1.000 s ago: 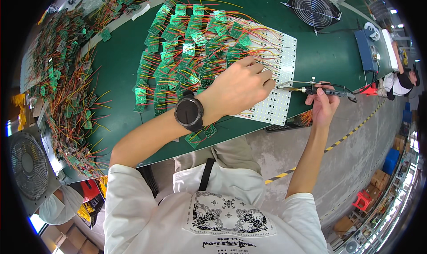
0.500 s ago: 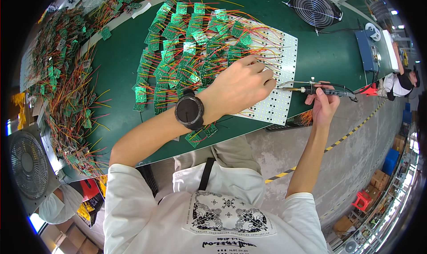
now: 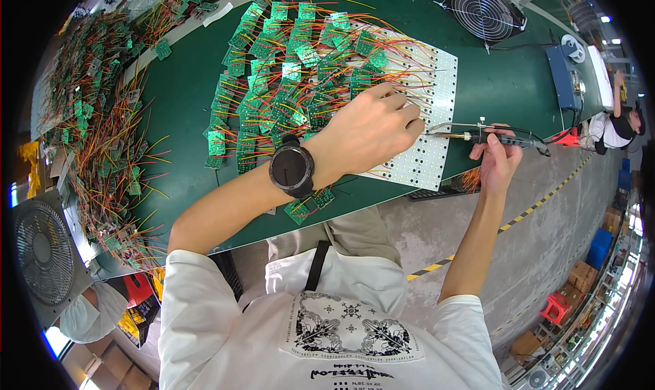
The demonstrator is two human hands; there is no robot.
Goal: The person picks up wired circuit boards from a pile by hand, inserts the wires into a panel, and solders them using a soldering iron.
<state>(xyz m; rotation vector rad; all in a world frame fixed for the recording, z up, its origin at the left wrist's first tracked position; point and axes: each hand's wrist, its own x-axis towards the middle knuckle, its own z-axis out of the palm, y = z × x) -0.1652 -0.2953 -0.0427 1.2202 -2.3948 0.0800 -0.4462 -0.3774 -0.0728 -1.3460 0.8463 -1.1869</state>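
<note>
My left hand (image 3: pixel 372 129) is closed over the white perforated LED panel (image 3: pixel 440 90), its fingers pinched together. What they hold, if anything, is hidden beneath the hand. In my right hand (image 3: pixel 500 163) is a black soldering iron (image 3: pixel 508 139) with a thin metal guide along its top. The iron points left, and its tip is beside my left fingertips, over the panel. Small green circuit boards (image 3: pixel 291 71) with red and yellow wires lie in rows left of my left hand. Many of their wires reach across the panel.
A heap of wired boards (image 3: pixel 95 117) covers the table's left side. A round black fan (image 3: pixel 484 18) stands at the back right. Beyond the iron are a blue box unit (image 3: pixel 561 76) and a wire spool (image 3: pixel 572 49). Another fan (image 3: pixel 44 247) is at far left. Another person (image 3: pixel 614 127) is at far right.
Almost nothing differs. My right hand and the soldering iron have shifted very slightly to the right; my left hand keeps its place. The distant person's arm is now raised.
</note>
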